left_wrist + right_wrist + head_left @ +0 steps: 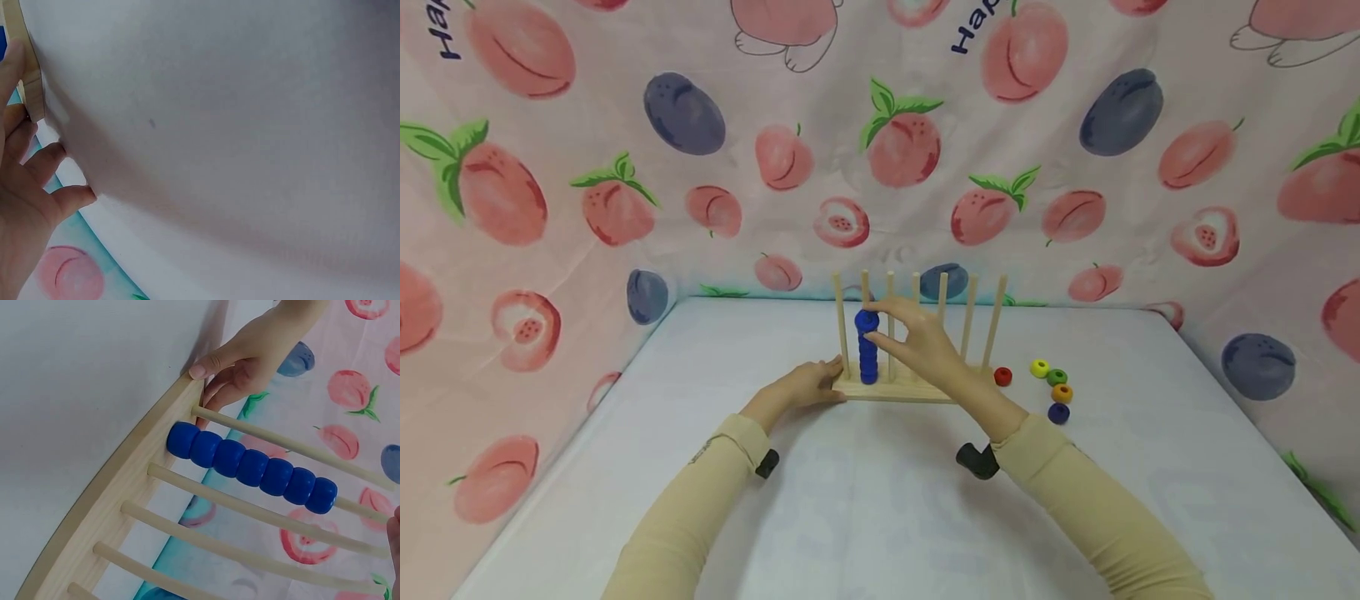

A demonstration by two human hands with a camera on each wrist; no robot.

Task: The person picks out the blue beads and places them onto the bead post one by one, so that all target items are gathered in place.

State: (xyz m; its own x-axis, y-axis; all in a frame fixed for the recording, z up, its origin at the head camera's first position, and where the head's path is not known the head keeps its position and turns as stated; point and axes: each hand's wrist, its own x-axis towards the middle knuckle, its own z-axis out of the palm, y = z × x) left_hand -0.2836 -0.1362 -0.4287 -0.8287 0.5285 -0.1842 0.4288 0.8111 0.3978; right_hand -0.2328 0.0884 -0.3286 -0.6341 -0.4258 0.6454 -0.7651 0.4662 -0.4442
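A wooden peg rack with several upright pegs stands at the middle of the table. On its second peg from the left is a column of several blue beads, touching one another. My left hand grips the left end of the rack's base, thumb at the front edge and fingers behind, as the right wrist view shows. Near the upper part of the blue column is my right hand, thumb and index finger spread apart. Only a bit of it shows at the right wrist view's edge, by the peg's tip and clear of the beads.
Right of the rack lie loose beads: red, yellow, green, orange and dark blue. A fruit-print cloth hangs behind the white table. Black pieces show at both wrists.
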